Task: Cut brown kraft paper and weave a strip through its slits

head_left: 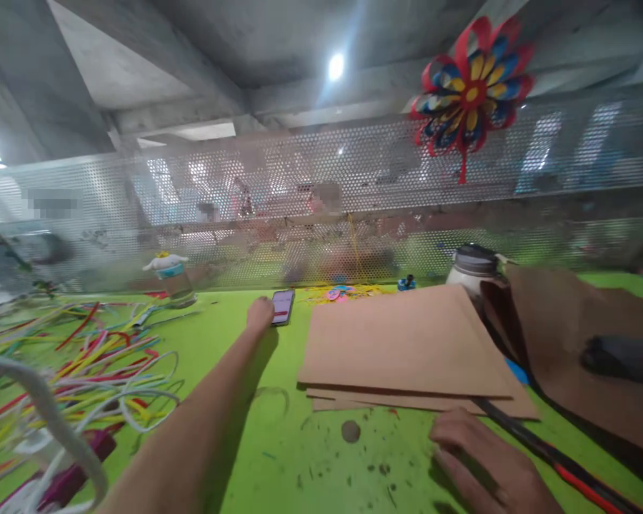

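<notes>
My left hand [260, 314] is stretched far across the bright green table [236, 428] and touches a smartphone [282, 307] lying near the back mesh; whether it grips the phone I cannot tell. My right hand [487, 467] rests near the front edge, fingers curled, on the table beside the near edge of a stack of brown paper sheets [401, 343]. A long black and red stick [557, 464] lies under the sheets next to that hand.
A heap of coloured strips [80, 364] covers the left of the table. A small cartoon-topped jar [171, 275] and a white bottle [471, 268] stand by the perforated metal screen [354, 178]. A red, blue and yellow pinwheel flower [471, 89] hangs on it. Brown paper with a dark object [624, 357] lies right.
</notes>
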A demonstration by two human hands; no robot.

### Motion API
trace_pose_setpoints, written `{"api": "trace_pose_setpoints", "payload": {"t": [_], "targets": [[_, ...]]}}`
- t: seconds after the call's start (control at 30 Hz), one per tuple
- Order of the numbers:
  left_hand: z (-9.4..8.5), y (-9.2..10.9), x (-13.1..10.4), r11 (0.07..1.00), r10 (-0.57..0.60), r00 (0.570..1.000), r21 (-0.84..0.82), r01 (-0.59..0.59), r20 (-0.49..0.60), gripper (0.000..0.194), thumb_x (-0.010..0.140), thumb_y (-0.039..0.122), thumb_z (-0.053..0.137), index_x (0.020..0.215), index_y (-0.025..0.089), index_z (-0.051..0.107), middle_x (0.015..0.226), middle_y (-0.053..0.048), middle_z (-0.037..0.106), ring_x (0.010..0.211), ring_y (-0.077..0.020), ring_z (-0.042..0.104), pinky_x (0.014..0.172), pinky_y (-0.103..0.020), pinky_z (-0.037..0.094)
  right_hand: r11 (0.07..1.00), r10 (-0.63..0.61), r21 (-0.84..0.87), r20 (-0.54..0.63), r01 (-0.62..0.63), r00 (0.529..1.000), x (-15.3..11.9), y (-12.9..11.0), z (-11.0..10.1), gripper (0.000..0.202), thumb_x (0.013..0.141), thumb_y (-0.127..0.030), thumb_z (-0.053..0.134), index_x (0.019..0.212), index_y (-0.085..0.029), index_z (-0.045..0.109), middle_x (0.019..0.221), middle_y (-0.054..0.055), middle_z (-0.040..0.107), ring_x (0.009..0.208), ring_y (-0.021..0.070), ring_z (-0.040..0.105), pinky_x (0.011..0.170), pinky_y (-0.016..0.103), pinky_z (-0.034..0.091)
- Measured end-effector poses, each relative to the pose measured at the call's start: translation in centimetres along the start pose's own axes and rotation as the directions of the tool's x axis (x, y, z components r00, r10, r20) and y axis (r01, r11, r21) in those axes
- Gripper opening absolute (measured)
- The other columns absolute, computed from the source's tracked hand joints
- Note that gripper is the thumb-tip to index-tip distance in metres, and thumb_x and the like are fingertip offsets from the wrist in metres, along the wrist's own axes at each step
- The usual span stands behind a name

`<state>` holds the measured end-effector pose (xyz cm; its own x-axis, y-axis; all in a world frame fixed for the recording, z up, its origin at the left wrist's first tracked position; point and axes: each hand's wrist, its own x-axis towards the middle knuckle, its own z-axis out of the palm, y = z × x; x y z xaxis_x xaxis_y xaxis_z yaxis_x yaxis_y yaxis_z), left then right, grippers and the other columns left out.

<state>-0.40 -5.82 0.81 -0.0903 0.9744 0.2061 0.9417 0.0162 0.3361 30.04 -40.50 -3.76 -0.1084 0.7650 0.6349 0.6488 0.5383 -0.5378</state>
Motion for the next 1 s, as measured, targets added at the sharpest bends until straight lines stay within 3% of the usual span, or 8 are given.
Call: {"api": "trace_pose_setpoints", "payload": {"t": [0.23,0.37,0.47,0.6,0.73,0.83,0.9,1.0], "targets": [[-0.6,2.0,-8.6,0.987,0.141,0.989,-0.077,-0.144,-0.047,0.038,0.092,0.035,0.052,0.124,0.015,0.053,0.126,-0.012,0.056,0.112,-0.0238,0.056,0.095,-0.046,0.046,0.996,0.084,0.005,0.002,-0.084,0.996,-0.1,-0.4,-0.1,0.017,0.096,-0.028,0.043,0.085,-0.021,0.054,0.082,0.004,0.058,0.077,0.0169,0.056,0.07,0.03,0.046],[-0.2,3.7,-14.7,0.949,0.287,0.958,-0.127,-0.288,-0.027,0.044,0.092,0.029,0.045,0.131,0.011,0.049,0.134,-0.015,0.053,0.124,-0.0248,0.049,0.106,-0.039,0.038,0.995,0.087,-0.051,-0.023,-0.088,0.996,0.3,0.3,-0.4,0.021,0.097,-0.031,0.042,0.085,-0.019,0.056,0.083,0.005,0.059,0.078,0.0177,0.055,0.072,0.031,0.046],[-0.2,4.6,-19.0,0.915,0.381,0.924,-0.149,-0.375,0.016,0.044,0.09,0.03,0.044,0.129,0.013,0.053,0.132,-0.012,0.056,0.117,-0.023,0.055,0.103,-0.034,0.041,0.964,0.135,-0.235,0.036,-0.123,0.99,1.4,1.5,-1.4,0.022,0.095,-0.03,0.042,0.091,-0.017,0.059,0.095,0.009,0.062,0.092,0.0197,0.056,0.081,0.031,0.047],[-0.8,5.4,-23.3,0.865,0.494,0.867,-0.138,-0.482,0.066,0.043,0.089,0.031,0.044,0.126,0.014,0.057,0.131,-0.011,0.056,0.114,-0.0205,0.056,0.102,-0.03,0.041,0.844,0.224,-0.527,0.18,-0.098,0.958,3.2,3.7,-4.0,0.031,0.088,-0.027,0.049,0.113,-0.014,0.062,0.118,0.013,0.061,0.115,0.0261,0.048,0.099,0.038,0.039],[-0.8,6.0,-24.6,0.832,0.555,0.826,-0.079,-0.55,0.099,0.045,0.088,0.034,0.046,0.127,0.015,0.057,0.137,-0.012,0.052,0.126,-0.0243,0.046,0.108,-0.034,0.034,0.788,0.293,-0.607,0.222,-0.103,0.93,3.6,5.8,-6.8,0.041,0.082,-0.029,0.054,0.12,-0.013,0.062,0.124,0.017,0.06,0.117,0.0346,0.046,0.099,0.048,0.036],[-0.2,6.2,-23.8,0.845,0.533,0.838,-0.017,-0.535,0.119,0.052,0.086,0.041,0.049,0.133,0.02,0.052,0.143,-0.015,0.045,0.131,-0.0338,0.038,0.108,-0.049,0.031,0.747,0.352,-0.648,0.199,-0.147,0.914,2.9,6.8,-8.6,0.047,0.082,-0.031,0.054,0.122,-0.009,0.061,0.125,0.02,0.059,0.114,0.0376,0.049,0.094,0.051,0.039],[0.3,6.2,-22.9,0.863,0.498,0.857,0.017,-0.504,0.131,0.059,0.084,0.047,0.05,0.138,0.024,0.047,0.146,-0.015,0.04,0.131,-0.0404,0.036,0.103,-0.057,0.032,0.735,0.372,-0.655,0.174,-0.175,0.912,2.2,6.8,-9.8,0.048,0.081,-0.031,0.054,0.123,-0.009,0.061,0.126,0.02,0.059,0.112,0.0361,0.052,0.094,0.048,0.04],[0.8,5.9,-22.1,0.872,0.479,0.866,0.037,-0.488,0.142,0.065,0.084,0.054,0.046,0.141,0.023,0.043,0.147,-0.016,0.039,0.128,-0.0422,0.039,0.1,-0.058,0.034,0.727,0.372,-0.65,0.102,-0.221,0.923,0.9,5.9,-12.4,0.042,0.084,-0.032,0.05,0.119,-0.015,0.063,0.126,0.013,0.061,0.112,0.0285,0.055,0.096,0.038,0.042]]}}
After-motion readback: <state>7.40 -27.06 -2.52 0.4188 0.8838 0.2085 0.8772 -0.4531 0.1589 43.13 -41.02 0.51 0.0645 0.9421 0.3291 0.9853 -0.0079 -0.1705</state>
